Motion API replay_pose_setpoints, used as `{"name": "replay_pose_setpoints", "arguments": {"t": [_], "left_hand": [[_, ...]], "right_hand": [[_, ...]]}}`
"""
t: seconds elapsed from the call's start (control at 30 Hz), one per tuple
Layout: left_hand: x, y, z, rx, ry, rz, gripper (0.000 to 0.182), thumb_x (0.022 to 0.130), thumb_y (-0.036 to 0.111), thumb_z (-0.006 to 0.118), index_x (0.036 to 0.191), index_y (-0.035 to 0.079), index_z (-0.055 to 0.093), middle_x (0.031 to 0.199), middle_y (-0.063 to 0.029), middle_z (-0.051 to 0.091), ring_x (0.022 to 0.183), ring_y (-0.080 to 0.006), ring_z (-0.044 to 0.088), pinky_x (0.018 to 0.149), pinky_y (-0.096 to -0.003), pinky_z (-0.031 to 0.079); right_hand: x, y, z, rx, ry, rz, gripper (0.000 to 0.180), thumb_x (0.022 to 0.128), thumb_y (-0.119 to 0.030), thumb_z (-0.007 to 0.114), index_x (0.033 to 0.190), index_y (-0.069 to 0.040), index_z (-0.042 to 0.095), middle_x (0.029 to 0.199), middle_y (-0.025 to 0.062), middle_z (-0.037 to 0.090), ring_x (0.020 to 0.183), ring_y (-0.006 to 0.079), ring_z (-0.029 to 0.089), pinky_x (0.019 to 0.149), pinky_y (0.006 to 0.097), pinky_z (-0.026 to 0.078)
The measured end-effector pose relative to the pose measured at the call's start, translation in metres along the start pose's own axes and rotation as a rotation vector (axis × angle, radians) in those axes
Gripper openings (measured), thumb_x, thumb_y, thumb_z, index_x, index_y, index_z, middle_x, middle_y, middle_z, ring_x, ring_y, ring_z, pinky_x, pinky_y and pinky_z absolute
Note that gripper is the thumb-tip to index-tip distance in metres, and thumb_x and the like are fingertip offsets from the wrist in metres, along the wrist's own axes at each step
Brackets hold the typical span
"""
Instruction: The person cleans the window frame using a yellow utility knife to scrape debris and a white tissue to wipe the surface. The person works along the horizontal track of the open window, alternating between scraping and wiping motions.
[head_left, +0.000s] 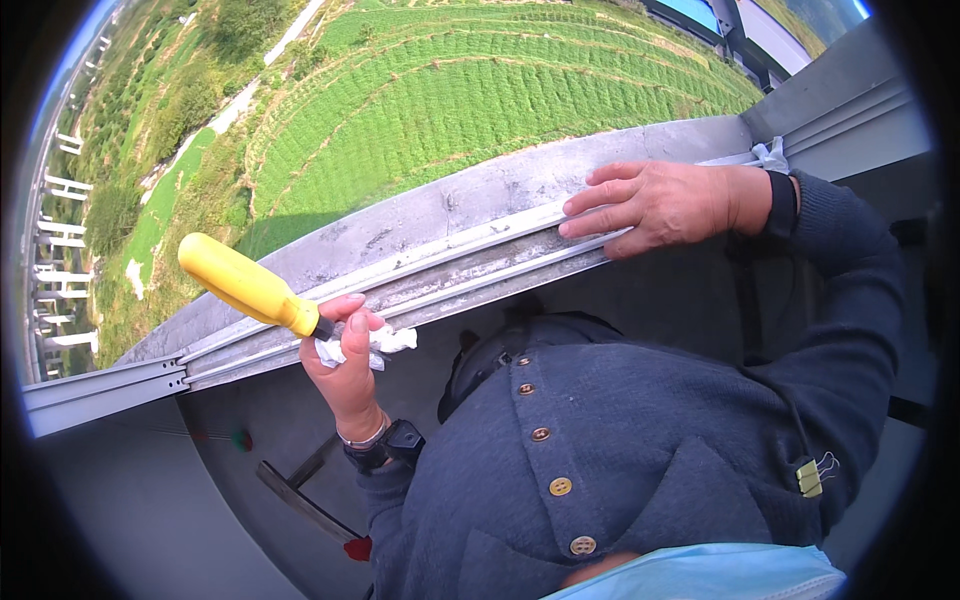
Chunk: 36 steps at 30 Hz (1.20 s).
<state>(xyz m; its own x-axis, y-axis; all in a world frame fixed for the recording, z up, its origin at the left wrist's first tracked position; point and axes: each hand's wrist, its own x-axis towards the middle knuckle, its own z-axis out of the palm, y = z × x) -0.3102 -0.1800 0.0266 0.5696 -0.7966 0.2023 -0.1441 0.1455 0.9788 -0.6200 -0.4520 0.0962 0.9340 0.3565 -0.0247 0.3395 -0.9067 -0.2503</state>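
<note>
My left hand (346, 367) grips a yellow-handled screwdriver (247, 285) by the dark neck below its handle, which points up and to the left. A crumpled white tissue (394, 339) is bunched in the same hand, and the tool's blade is hidden behind fingers and tissue. Both hands are at a metal window track (465, 266), whose grooves look dirty with whitish residue. Toward the track's right part, my right hand (660, 206) lies palm down, fingers spread across the rails, with no object visible in it.
Beyond the track runs a concrete ledge (517, 180), with a drop to green terraced fields (450, 112) outside. Another white crumpled tissue (770, 154) sits at the right corner. Window frame sections (105, 394) adjoin the left end. A dark bar (307, 499) is below, left of my body.
</note>
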Motion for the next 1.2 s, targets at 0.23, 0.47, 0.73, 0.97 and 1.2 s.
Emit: {"name": "replay_pose_setpoints", "arguments": {"t": [0.23, 0.47, 0.73, 0.97, 1.2], "left_hand": [[0.000, -0.001, -0.002, -0.005, 0.016, -0.002, 0.019, 0.096, 0.008, 0.059, 0.113, 0.000, 0.057, 0.075, -0.0094, 0.063, 0.064, -0.0159, 0.063, 0.061, -0.0275, 0.052], [-0.001, 0.002, 0.001, -0.055, 0.023, -0.041, 0.018, 0.093, 0.009, 0.062, 0.108, -0.001, 0.062, 0.078, -0.0075, 0.065, 0.070, -0.0139, 0.063, 0.070, -0.0252, 0.049], [-0.001, 0.000, -0.001, -0.028, 0.004, -0.032, 0.020, 0.094, 0.010, 0.062, 0.111, -0.001, 0.061, 0.078, -0.0082, 0.064, 0.068, -0.0143, 0.063, 0.067, -0.0255, 0.050], [-0.002, 0.004, -0.002, -0.071, -0.011, -0.057, 0.018, 0.092, 0.009, 0.063, 0.108, -0.001, 0.063, 0.080, -0.0073, 0.065, 0.071, -0.0133, 0.062, 0.071, -0.0247, 0.048], [0.000, -0.004, -0.002, 0.020, -0.019, 0.003, 0.021, 0.096, 0.011, 0.060, 0.113, -0.001, 0.057, 0.077, -0.0092, 0.063, 0.065, -0.0160, 0.063, 0.060, -0.0270, 0.052]], "right_hand": [[0.002, -0.001, 0.000, 0.197, 0.086, -0.006, 0.011, 0.090, -0.014, 0.061, 0.089, -0.004, 0.067, 0.135, 0.0089, 0.058, 0.128, 0.0304, 0.050, 0.107, 0.0425, 0.042], [0.003, 0.031, -0.063, -0.734, 0.360, 0.670, 0.054, 0.086, -0.019, 0.074, 0.136, -0.012, 0.057, 0.155, 0.0093, 0.035, 0.144, 0.0284, 0.032, 0.116, 0.0421, 0.032], [-0.018, -0.015, 0.004, 0.132, 0.055, 0.194, 0.025, 0.080, -0.011, 0.071, 0.104, -0.017, 0.076, 0.148, 0.0104, 0.048, 0.137, 0.0336, 0.042, 0.108, 0.0456, 0.040], [-0.006, -0.009, 0.000, 0.040, 0.087, 0.068, 0.016, 0.088, -0.015, 0.061, 0.098, -0.011, 0.073, 0.144, 0.0092, 0.051, 0.134, 0.0320, 0.046, 0.109, 0.0463, 0.039], [0.010, -0.006, 0.016, 0.164, 0.121, -0.013, 0.018, 0.090, -0.015, 0.061, 0.103, -0.005, 0.067, 0.135, 0.0103, 0.057, 0.126, 0.0280, 0.052, 0.110, 0.0449, 0.038]]}}
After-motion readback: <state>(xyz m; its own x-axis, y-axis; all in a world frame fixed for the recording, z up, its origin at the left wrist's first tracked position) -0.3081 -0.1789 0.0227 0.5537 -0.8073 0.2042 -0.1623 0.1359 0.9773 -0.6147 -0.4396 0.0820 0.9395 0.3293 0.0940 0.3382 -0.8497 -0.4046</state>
